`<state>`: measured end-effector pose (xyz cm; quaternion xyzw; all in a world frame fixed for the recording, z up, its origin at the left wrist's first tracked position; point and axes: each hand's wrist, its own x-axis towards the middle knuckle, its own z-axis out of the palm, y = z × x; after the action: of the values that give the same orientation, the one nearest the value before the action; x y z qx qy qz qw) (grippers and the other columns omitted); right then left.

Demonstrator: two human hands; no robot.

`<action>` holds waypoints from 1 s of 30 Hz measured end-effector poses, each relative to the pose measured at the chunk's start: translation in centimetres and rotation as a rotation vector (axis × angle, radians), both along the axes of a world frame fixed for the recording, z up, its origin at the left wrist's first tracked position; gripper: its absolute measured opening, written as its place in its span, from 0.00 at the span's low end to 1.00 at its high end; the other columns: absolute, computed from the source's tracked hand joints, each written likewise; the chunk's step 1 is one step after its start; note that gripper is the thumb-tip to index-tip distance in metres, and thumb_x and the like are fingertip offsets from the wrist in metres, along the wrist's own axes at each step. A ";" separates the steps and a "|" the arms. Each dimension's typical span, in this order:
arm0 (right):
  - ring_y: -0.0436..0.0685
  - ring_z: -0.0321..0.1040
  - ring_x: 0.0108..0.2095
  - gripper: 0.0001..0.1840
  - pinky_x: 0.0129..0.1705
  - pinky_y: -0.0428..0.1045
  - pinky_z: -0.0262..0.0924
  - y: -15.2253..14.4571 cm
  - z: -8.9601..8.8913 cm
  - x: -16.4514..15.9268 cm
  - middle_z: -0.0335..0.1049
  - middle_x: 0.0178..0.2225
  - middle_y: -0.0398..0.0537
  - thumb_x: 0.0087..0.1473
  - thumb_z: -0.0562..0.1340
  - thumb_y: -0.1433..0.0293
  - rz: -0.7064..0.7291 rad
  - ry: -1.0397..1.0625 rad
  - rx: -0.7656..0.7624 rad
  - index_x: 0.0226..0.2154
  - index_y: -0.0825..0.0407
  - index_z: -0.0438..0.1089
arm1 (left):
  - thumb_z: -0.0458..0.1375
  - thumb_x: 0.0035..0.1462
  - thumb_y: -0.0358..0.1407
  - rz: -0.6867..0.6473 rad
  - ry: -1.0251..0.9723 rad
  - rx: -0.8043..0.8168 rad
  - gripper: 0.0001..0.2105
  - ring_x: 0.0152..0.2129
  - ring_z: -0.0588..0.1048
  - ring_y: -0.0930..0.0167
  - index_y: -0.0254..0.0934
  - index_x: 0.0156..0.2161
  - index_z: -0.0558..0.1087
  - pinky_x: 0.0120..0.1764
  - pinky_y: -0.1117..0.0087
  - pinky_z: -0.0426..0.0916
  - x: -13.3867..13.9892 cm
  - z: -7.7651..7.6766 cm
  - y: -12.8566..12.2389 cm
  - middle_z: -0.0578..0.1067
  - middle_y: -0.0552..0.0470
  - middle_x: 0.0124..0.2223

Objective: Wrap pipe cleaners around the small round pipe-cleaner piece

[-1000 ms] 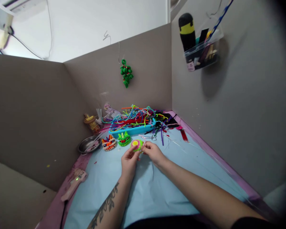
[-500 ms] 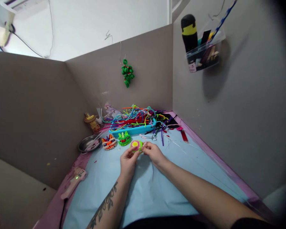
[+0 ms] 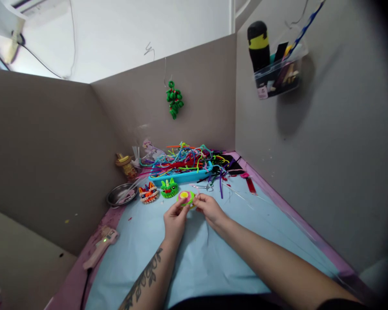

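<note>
A small round piece of coiled pipe cleaner [image 3: 186, 196], yellow in the middle with pink and lime green around it, is held up between my two hands over the blue cloth. My left hand [image 3: 175, 215] pinches its near left edge between thumb and fingers. At its right edge, the fingers of my right hand [image 3: 209, 207] are closed on a thin pink pipe cleaner end [image 3: 198, 189]. To the left stand a green pipe-cleaner animal head [image 3: 170, 188] and an orange one [image 3: 148, 193].
Behind my hands is a blue tray [image 3: 181, 176] heaped with colourful pipe cleaners. Scissors [image 3: 209, 187] lie before it. At left are a metal bowl [image 3: 113, 199] and a pink glue gun [image 3: 101, 248]. Grey partitions [image 3: 200, 86] surround the table.
The coiled piece has tilted slightly in my hands, and the pink end at my right fingers stands a little more upright. The whole view has shifted slightly.
</note>
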<state>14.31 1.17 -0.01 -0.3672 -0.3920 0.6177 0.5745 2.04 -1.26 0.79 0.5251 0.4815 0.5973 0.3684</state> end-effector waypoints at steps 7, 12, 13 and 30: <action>0.47 0.54 0.22 0.17 0.27 0.45 0.49 0.1 -0.1 -0.2 0.60 0.19 0.39 0.35 0.66 0.58 -0.016 -0.011 0.008 0.19 0.53 0.62 | 0.64 0.41 0.39 -0.026 -0.050 0.016 0.21 0.14 0.61 0.79 0.32 0.42 0.74 0.18 0.77 0.58 0.0 -0.3 0.3 0.69 0.57 0.19; 0.47 0.55 0.22 0.18 0.26 0.45 0.48 -0.2 0.1 -0.3 0.61 0.20 0.39 0.33 0.67 0.57 -0.006 0.002 -0.032 0.19 0.54 0.64 | 0.65 0.39 0.40 0.012 -0.028 0.011 0.19 0.12 0.60 0.79 0.33 0.38 0.75 0.16 0.77 0.57 0.1 -0.1 0.2 0.68 0.58 0.17; 0.47 0.55 0.22 0.18 0.26 0.45 0.48 -0.3 0.1 -0.3 0.61 0.20 0.40 0.33 0.67 0.57 0.001 0.009 -0.041 0.19 0.54 0.64 | 0.65 0.39 0.40 0.029 -0.012 0.011 0.18 0.12 0.60 0.79 0.34 0.38 0.76 0.16 0.77 0.57 0.0 0.0 0.1 0.68 0.57 0.18; 0.49 0.59 0.25 0.19 0.27 0.45 0.49 -0.3 -0.1 -0.3 0.65 0.22 0.43 0.36 0.65 0.54 0.059 -0.053 -0.061 0.20 0.55 0.67 | 0.63 0.42 0.38 0.064 0.077 0.031 0.14 0.11 0.60 0.79 0.35 0.36 0.76 0.16 0.76 0.57 -0.5 -0.2 0.2 0.69 0.56 0.18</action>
<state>14.02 0.88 -0.07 -0.3889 -0.3988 0.6362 0.5339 1.51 -1.04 0.57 0.5377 0.5023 0.5956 0.3223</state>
